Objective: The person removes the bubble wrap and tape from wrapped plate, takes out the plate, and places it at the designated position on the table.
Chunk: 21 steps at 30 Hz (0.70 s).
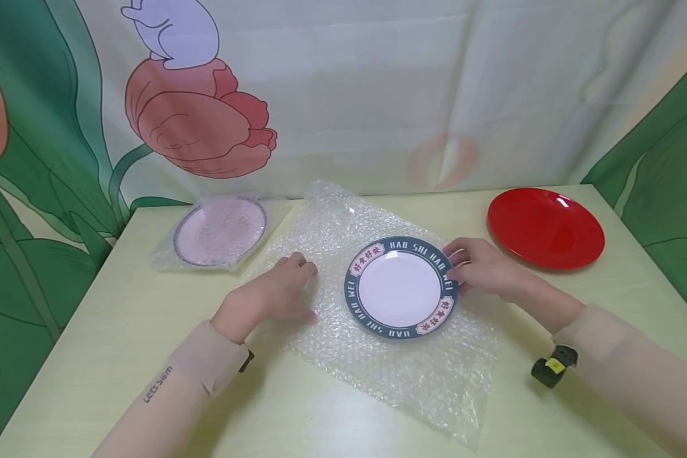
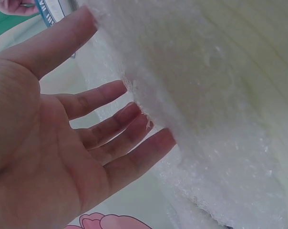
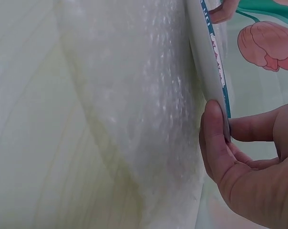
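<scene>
A white plate with a dark blue-green lettered rim lies over a sheet of bubble wrap spread on the table. My right hand pinches the plate's right rim between thumb and fingers. The right wrist view shows that plate edge-on, the thumb on its face and fingers behind it. To the plate's left, my left hand is over the wrap's left edge, holding nothing. In the left wrist view the fingers are extended and spread, their tips right at the bubble wrap.
At the back left sits a patterned plate inside bubble wrap. A red plate lies at the back right of the pale table. Behind the table hangs a cloth printed with flowers and leaves.
</scene>
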Tool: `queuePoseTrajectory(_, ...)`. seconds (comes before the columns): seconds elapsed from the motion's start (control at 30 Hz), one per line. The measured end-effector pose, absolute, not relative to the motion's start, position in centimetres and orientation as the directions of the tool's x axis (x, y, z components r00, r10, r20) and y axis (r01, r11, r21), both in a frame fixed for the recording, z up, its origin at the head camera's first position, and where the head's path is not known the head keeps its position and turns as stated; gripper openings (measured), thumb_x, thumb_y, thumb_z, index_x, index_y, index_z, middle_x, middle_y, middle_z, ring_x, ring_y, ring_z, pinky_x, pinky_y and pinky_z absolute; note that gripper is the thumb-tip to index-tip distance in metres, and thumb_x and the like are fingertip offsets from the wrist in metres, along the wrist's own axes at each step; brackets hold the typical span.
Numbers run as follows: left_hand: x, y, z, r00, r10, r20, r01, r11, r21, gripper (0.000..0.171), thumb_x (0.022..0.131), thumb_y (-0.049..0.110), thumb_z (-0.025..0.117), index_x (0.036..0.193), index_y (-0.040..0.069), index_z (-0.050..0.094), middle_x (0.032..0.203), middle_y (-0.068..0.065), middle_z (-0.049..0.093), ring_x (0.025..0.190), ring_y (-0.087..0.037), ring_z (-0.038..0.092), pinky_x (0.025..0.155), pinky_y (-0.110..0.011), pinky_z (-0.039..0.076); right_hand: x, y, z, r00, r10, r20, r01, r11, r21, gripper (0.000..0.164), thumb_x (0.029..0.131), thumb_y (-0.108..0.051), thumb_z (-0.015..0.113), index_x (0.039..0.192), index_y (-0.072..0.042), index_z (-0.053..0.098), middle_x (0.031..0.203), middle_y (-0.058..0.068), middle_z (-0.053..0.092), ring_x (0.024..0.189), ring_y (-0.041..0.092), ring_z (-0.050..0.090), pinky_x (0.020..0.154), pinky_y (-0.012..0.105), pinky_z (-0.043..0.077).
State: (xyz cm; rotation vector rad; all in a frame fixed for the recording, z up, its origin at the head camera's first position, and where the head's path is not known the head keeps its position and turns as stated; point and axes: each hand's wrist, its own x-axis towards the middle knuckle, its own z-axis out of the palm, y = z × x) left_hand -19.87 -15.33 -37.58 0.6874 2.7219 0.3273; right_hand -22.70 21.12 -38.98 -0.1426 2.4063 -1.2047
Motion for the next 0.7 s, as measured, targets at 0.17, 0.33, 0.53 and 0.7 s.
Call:
queuePoseTrajectory(0.17,-19.9,-15.3,-37.6,-0.837,0.486,-0.252,0.411,0.862,0.297,0.069,0.081,0.021,0.088,0.135,-0.005,0.053,0.131,-0.022,0.047,0.119,-0.037,0.047,0.104,-0.048,0.045,-22.5,22.0,-38.6,-0.901,-0.263,-0.345,0.119,0.616,-0.778,0.052,0.096,-0.010,0.065,0.142,0.003,0.046,0.132,0.024,0.056,0.114,0.037,0.060,0.081,0.034,0.059)
queuePoseTrajectory(0.33,-19.9,-15.3,-37.6,-0.833,0.492,-0.252,0.417,0.859,0.298,0.069,0.082,0.021,0.087,0.136,-0.005,0.053,0.133,-0.023,0.046,0.120,-0.038,0.046,0.104,-0.049,0.045,-22.5,22.8,-38.1,-0.916,-0.220,-0.336,0.124,0.641,-0.757,0.058,0.094,-0.013,0.070,0.144,0.001,0.045,0.134,0.024,0.055,0.116,0.038,0.059,0.081,0.035,0.060)
queuePoseTrajectory(0.53,-20.0,-15.4,-37.7,-0.833,0.490,-0.257,0.413,0.860,0.300,0.069,0.082,0.021,0.087,0.136,-0.005,0.052,0.134,-0.023,0.046,0.122,-0.038,0.046,0.104,-0.049,0.045,-22.5,24.0,-38.0,-0.925,-0.195,-0.326,0.131,0.642,-0.756,0.065,0.093,-0.014,0.072,0.147,0.003,0.041,0.137,0.025,0.052,0.119,0.040,0.056,0.083,0.037,0.060)
queuePoseTrajectory(0.7,-20.0,-15.4,-37.8,-0.834,0.488,-0.257,0.412,0.861,0.298,0.070,0.082,0.021,0.087,0.136,-0.005,0.052,0.134,-0.023,0.046,0.121,-0.038,0.046,0.104,-0.049,0.045,-22.4,25.1,-38.1,-0.934,-0.182,-0.307,0.126,0.635,-0.762,0.071,0.091,-0.015,0.073,0.150,0.004,0.038,0.139,0.026,0.050,0.120,0.041,0.055,0.083,0.038,0.059)
